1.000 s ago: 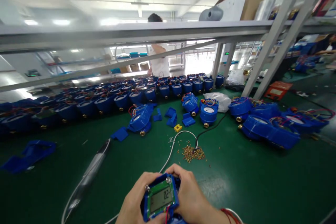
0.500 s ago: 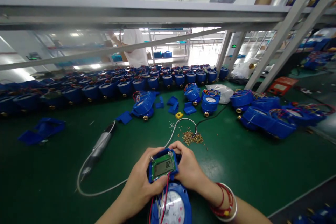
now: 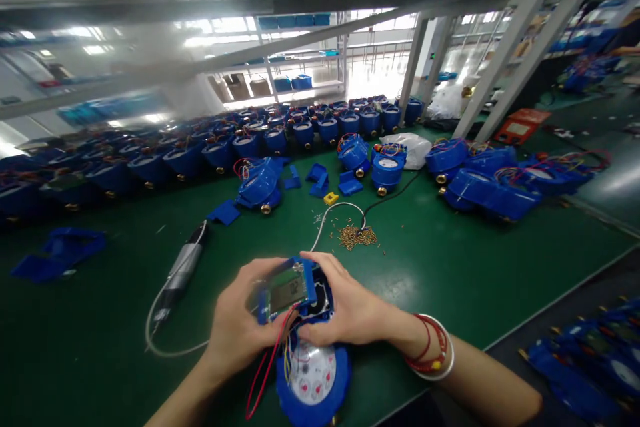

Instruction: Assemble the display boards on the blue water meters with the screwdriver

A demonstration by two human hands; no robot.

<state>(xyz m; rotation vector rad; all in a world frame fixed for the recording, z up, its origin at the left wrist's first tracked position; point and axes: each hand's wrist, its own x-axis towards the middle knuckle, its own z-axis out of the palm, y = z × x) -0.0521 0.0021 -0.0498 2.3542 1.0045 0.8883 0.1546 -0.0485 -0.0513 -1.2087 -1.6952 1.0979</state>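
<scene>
Far left of the grip, a bent blue bracket (image 3: 75, 247) lies on a green table (image 3: 440, 267). Nearer, still left of the hands, rests a grey-and-black driver (image 3: 185, 260) with a pale cable. The left hand (image 3: 237, 307) pinches a display (image 3: 287, 290), fingers along its far side and thumb at its near edge. The display sits tilted between both hands: a blue frame around a green board, a grey screen with dark, blurred digits and a shiny fitting at its upper right corner. Red wires (image 3: 265, 373) loop from its near edge. Just below the grip is a round blue meter (image 3: 313, 380), its white dial dotted with red pointers and partly covered by wires. Touching the display's right side is an open blue case (image 3: 327, 297), dark inside; the right hand (image 3: 353, 300) clasps it, thumb curled in front. Beyond the right hand lies a heap of small brass-coloured screws (image 3: 356, 237).
</scene>
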